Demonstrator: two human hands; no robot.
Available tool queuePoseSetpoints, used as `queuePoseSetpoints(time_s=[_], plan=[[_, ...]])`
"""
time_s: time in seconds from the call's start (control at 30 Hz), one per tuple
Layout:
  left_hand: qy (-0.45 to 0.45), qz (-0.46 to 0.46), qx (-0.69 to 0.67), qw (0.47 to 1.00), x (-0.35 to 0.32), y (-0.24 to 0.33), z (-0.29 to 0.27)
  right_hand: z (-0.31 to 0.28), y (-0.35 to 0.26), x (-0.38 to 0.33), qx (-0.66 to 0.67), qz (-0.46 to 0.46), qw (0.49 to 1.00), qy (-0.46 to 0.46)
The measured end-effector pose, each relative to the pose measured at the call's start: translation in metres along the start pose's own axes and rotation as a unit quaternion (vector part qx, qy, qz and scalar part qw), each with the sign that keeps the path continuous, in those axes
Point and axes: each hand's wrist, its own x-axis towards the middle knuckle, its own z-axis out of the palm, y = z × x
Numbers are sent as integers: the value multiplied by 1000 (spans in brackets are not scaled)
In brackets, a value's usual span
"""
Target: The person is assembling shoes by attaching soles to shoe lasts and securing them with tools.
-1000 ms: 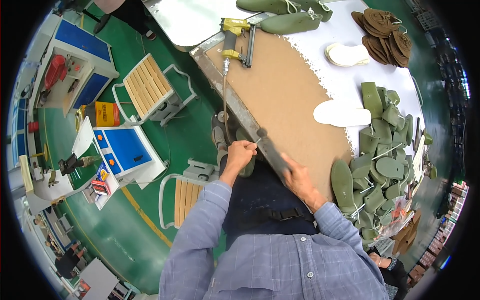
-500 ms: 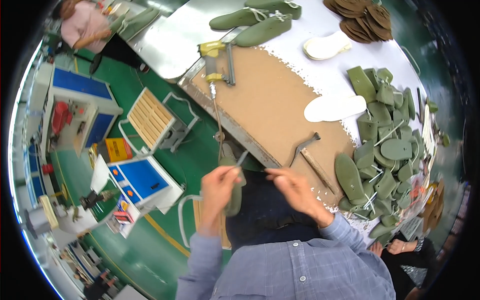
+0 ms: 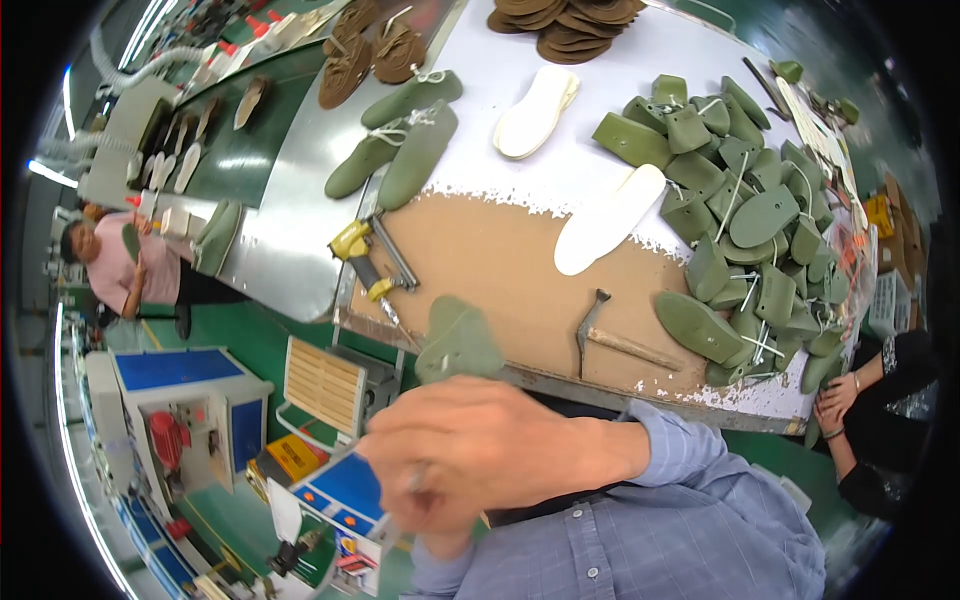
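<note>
Close in front of me, my right hand (image 3: 490, 445) is closed, its back toward me and its fingers curled over my left hand (image 3: 442, 543). What the right fingers grip is hidden. Most of my left hand is covered, so its fingers do not show clearly. Just beyond the knuckles a green shoe last (image 3: 460, 340) sticks up, blurred by motion. Which hand holds it cannot be made out. Ahead on the brown board (image 3: 500, 245) lie a hammer (image 3: 632, 345) with a wooden handle and a yellow pneumatic staple gun (image 3: 370, 260).
A heap of green lasts (image 3: 760, 220) covers the table's right side. White insoles (image 3: 610, 220) and brown shoe parts (image 3: 575, 30) lie farther back, near several tied lasts (image 3: 415, 150). One person (image 3: 130, 260) stands far left; another's hands (image 3: 838, 400) are at right.
My hands were apart over my lap and are now together, closer to me, the right crossing over the left. The last has risen from my lap. The view has turned toward the table.
</note>
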Motion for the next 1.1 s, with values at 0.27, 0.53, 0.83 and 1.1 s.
queuePoseSetpoints(time_s=[0.27, 0.53, 0.83, 1.1], plan=[[-378, 90, 13, 921, 66, -150, 88, 36, 98, -23, -72, 372, 913, 149], [-610, 243, -136, 742, 77, -212, 150, 40, 106, -35, -64, 470, 791, 387], [-782, 229, 46, 578, 75, -177, 196, 20, 102, -93, 129, 279, 649, 695], [-638, 258, -77, 722, 72, -264, 147, 50, 171, -42, 108, 400, 692, 592]])
